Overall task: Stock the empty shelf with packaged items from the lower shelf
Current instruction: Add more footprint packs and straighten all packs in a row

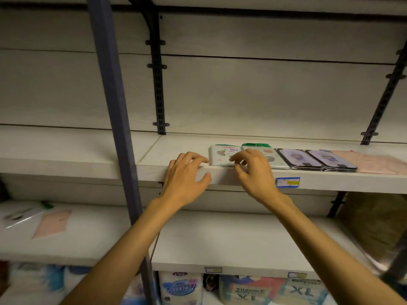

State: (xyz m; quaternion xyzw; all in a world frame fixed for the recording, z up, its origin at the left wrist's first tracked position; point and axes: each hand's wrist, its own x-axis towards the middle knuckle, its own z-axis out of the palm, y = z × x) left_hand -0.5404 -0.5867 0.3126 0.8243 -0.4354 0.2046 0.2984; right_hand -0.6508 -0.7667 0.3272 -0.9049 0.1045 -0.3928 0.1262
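Right now I am looking up at a pale wooden shelf at about chest height, where a row of flat packaged items lies along the front edge. From left to right: a clear packet with a "Happy Day" print, a second matching packet partly hidden behind my right hand, two dark-framed packets with a purple cartoon figure, and a pink flat packet at the far right. Each one touches or slightly overlaps its neighbour.

My left hand rests over the shelf's front lip, just left of the first packet, fingers relaxed and spread, gripping nothing. My right hand hovers over the seam between the two clear packets, fingers loosely curled; it does not seem to pinch anything, though motion blur makes that hard to confirm.

On the lower shelf to the left, a clear packet with a green header and another pink packet lie waiting. I judge the task well along but unfinished.

To do this step well, I would square the leftmost packet against its neighbour with light fingertip pressure, keep the front edges flush with the lip, then reach down left for the remaining two without dragging the slippery film.
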